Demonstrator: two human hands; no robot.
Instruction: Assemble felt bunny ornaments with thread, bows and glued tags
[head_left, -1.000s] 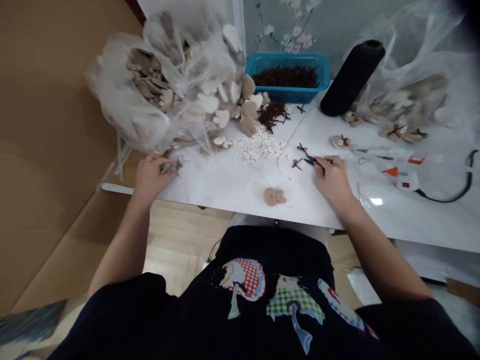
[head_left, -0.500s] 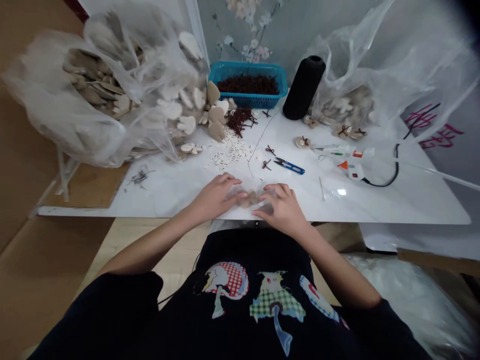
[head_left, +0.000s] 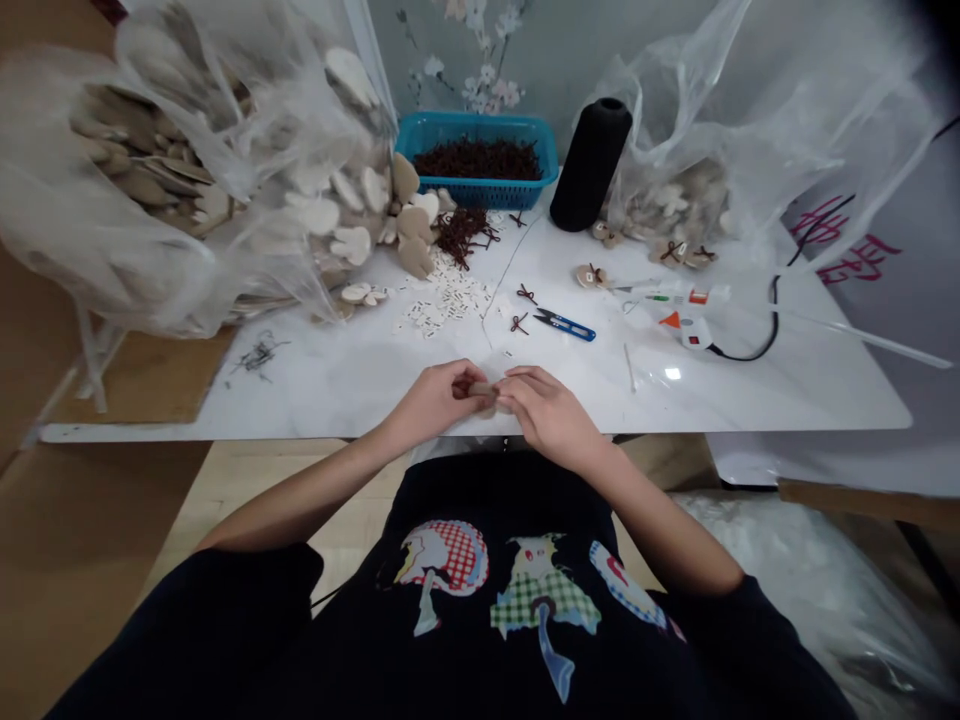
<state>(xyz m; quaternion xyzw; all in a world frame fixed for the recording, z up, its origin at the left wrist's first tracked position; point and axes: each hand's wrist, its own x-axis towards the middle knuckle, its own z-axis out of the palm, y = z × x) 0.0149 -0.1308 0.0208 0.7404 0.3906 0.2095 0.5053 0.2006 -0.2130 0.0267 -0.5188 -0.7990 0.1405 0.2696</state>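
The left hand [head_left: 439, 405] pinches a small beige piece [head_left: 482, 389] between thumb and fingers, just over the near edge of the worktop [head_left: 360, 400], and the right hand [head_left: 551, 410] brings its bent fingertips together at the other end. Gripped from both sides, the piece is probably steadied by one hand while the other works at its end; whether the right fingertips pinch it or only touch it, I cannot tell. Holding it low and close to the body likely lets the forearms stay relaxed and the eyes look straight down on it. The blue snips [head_left: 574, 327] lie flat beyond the right hand, blades pointing away to the left and handle end towards the right, which seems handy for picking up. Two brown bows [head_left: 526, 294] rest singly by the blades, apart from the brown heap [head_left: 463, 232], perhaps so each can be taken without untangling. The small white bits [head_left: 450, 295] are spread loose and shallow, making single ones easier to pick out. Bulkier stock sits farther back: the blue basket [head_left: 551, 165] and the black cone [head_left: 591, 165], leaving working space in front. Thread scraps [head_left: 259, 353] lie well off to the left, out of the way.
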